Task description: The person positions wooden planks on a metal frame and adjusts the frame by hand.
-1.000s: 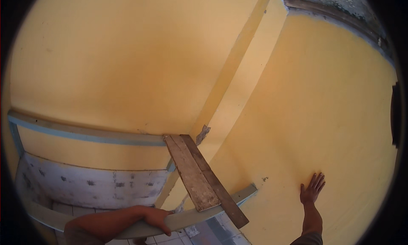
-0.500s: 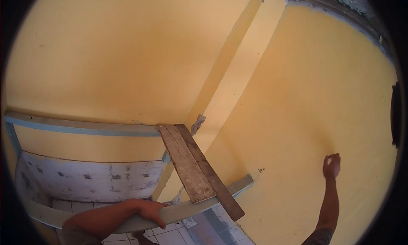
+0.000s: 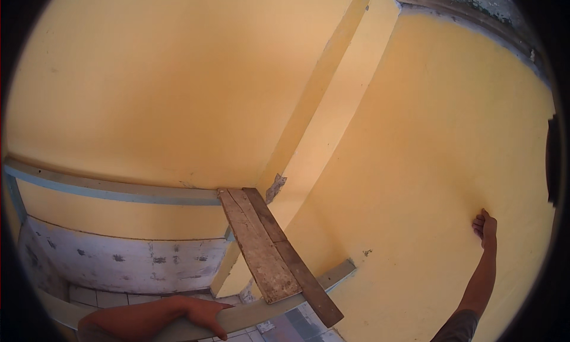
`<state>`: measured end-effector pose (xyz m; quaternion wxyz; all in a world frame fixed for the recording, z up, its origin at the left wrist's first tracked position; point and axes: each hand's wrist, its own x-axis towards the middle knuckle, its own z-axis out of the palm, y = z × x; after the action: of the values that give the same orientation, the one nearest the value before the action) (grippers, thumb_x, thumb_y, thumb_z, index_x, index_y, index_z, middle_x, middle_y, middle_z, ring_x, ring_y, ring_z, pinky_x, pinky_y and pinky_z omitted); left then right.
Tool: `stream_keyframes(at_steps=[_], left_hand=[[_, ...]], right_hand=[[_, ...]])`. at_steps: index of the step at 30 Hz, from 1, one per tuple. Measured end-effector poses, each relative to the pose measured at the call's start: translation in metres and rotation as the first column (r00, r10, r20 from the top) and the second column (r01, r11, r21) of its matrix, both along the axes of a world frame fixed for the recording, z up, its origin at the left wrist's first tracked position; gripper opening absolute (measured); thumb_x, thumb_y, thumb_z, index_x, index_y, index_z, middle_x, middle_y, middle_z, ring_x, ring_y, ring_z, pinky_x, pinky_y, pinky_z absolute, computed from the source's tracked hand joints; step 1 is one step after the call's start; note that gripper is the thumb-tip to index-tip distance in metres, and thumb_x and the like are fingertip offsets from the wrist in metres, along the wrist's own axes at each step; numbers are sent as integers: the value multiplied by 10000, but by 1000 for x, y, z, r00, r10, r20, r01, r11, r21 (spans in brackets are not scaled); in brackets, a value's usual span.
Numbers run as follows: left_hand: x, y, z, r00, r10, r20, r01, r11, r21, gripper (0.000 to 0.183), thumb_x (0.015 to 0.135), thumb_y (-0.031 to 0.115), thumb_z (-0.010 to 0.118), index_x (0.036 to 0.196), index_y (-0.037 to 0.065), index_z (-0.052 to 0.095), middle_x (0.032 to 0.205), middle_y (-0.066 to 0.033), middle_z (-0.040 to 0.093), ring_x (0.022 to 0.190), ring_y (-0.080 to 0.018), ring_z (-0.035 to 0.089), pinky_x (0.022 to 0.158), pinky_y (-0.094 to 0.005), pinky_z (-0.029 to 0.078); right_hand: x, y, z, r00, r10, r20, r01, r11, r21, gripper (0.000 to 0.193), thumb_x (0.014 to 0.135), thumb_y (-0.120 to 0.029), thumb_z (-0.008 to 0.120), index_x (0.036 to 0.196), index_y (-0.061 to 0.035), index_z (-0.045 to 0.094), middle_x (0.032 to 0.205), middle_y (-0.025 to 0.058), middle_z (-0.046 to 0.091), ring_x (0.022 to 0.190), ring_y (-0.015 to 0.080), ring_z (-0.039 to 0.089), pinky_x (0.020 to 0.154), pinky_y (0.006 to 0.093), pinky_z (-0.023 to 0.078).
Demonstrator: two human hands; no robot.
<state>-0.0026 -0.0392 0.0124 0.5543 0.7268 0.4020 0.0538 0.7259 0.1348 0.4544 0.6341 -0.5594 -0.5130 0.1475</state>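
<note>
1. Gripping the pale rail [image 3: 261,315] near the bottom edge, the left hand [image 3: 199,312] is curling its fingers over the rail's top.
2. Right hand [image 3: 485,226] is pressing against the yellow wall [image 3: 451,140], fingers curled into a loose fist, holding nothing visible.
3. Two worn planks [image 3: 267,250] are lying side by side, bridging from the far blue ledge [image 3: 119,190] to the rail, just right of the left hand.

My left hand [image 3: 199,312] is resting on the rail [image 3: 267,309] at the bottom of the frame. Two planks [image 3: 267,250] are lying side by side across the centre, bridging that rail and the ledge [image 3: 113,187] at mid left. My right hand [image 3: 485,228] is touching the wall [image 3: 451,134] at lower right.
</note>
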Motion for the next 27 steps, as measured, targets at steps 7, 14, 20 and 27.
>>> stream_keyframes(at_steps=[7,14,20,27], left_hand=[[-6,1,-4,991,101,92,-116,977,179,1031,669,392,899,1508,8,442,1327,-223,645,1182,-307,630,1004,-452,509],[-6,3,-11,977,107,187,-129,986,105,1061,666,401,904,1531,17,423,1402,-222,595,1247,-319,590,1043,-450,483],[5,-2,13,996,84,-13,-84,996,6,1038,797,470,820,1590,36,311,1452,-209,561,1310,-283,562,1116,-398,433],[4,1,27,994,66,-88,-78,988,-134,1045,813,499,812,1597,37,298,1461,-210,554,1329,-285,551,1133,-390,418]], right_hand=[[-8,-3,-2,999,-43,32,43,999,-7,438,1047,-399,535,658,-240,412,549,-87,410,459,69,409,417,240,282],[-8,-5,-3,998,-56,7,56,998,0,383,1045,-391,555,725,-183,538,597,-52,525,492,89,486,441,236,368],[-6,-6,-6,997,-65,39,64,998,21,383,1056,-389,543,726,-195,522,603,-60,513,505,80,481,452,238,359],[-5,-6,-9,997,-64,37,63,997,42,380,1062,-389,530,729,-204,515,609,-68,509,514,76,480,459,239,345]])
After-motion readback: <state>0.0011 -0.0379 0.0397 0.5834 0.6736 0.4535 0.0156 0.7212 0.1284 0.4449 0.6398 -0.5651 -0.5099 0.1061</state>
